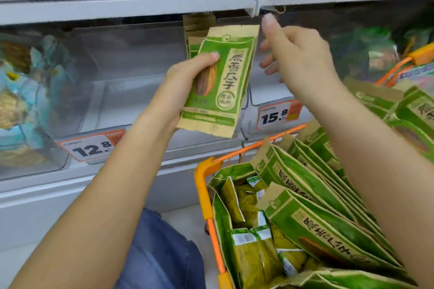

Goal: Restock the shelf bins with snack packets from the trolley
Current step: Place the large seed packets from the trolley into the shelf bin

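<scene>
My left hand [187, 77] grips a small stack of green and tan sunflower seed packets [223, 82], held upright in front of a clear shelf bin [131, 73]. My right hand [296, 54] is raised just right of the packets with its fingers loosely spread and holds nothing. Below right, the orange trolley [204, 185] holds several more of the same green packets [312, 213] and small green sachets [249, 241].
Price tags reading 12.8 [91, 148] and 15.8 [277, 115] hang on the bin fronts. A bin of blue-wrapped snacks [25, 91] sits at the left, a bin with green packs [373, 51] at the right. Snack bins line the shelf above [131, 4]. My knee in jeans [159, 251] is below.
</scene>
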`<state>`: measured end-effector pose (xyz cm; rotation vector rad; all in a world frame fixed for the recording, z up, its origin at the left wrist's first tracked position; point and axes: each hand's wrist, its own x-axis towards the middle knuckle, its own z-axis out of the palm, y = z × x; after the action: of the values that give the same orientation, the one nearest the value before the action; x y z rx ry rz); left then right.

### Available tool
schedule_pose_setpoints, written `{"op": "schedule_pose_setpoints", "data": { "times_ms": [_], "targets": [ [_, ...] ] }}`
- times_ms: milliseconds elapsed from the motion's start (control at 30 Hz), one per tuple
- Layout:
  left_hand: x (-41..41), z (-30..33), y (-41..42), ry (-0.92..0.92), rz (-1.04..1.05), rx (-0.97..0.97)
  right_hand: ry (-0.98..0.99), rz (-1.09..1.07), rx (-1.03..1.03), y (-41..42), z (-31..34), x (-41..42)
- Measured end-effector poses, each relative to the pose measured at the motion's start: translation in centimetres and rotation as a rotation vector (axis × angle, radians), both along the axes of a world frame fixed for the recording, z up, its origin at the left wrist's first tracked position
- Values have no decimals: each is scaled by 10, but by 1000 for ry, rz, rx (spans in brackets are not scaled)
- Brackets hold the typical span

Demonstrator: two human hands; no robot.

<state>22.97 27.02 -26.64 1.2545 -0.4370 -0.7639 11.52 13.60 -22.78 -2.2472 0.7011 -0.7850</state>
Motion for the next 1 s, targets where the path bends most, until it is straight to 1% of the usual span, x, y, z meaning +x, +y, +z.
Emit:
{"op": "schedule_pose_setpoints", "data": {
  "times_ms": [67, 133, 200, 267, 333, 400, 467, 533, 700, 833, 867, 933, 1000],
  "targets": [
    [20, 0, 6, 76, 30, 108, 157, -79, -121, -7, -18, 8],
    [38, -3, 10, 63, 109, 166, 306, -67, -162, -11, -39, 14],
    [54, -8, 9, 1, 248, 189, 429, -21, -169, -13, -61, 15],
    [62, -12, 3, -119, 364, 243, 519, 19, -198, -11, -71, 14],
    [65, -15, -6, -238, 382, 283, 515, 38, -204, -10, -72, 14],
    [65, -19, -15, -340, 319, 312, 501, 42, -212, -11, -72, 15],
    [64, -24, -25, -407, 244, 359, 471, 53, -234, -12, -75, 16],
    [62, -29, -33, -449, 213, 405, 445, 61, -226, -12, -77, 15],
    [66, -41, -47, -474, 266, 491, 424, 73, -207, -14, -77, 13],
    [63, -42, -47, -656, 342, 680, 402, 85, -165, -14, -79, 13],
    [61, -41, -47, -665, 345, 693, 391, 87, -145, -15, -80, 12],
    [59, -39, -45, -622, 327, 652, 364, 92, -104, -16, -78, 9],
    [60, -36, -42, -596, 317, 629, 344, 82, -119, -18, -72, 5]
  ]
}}
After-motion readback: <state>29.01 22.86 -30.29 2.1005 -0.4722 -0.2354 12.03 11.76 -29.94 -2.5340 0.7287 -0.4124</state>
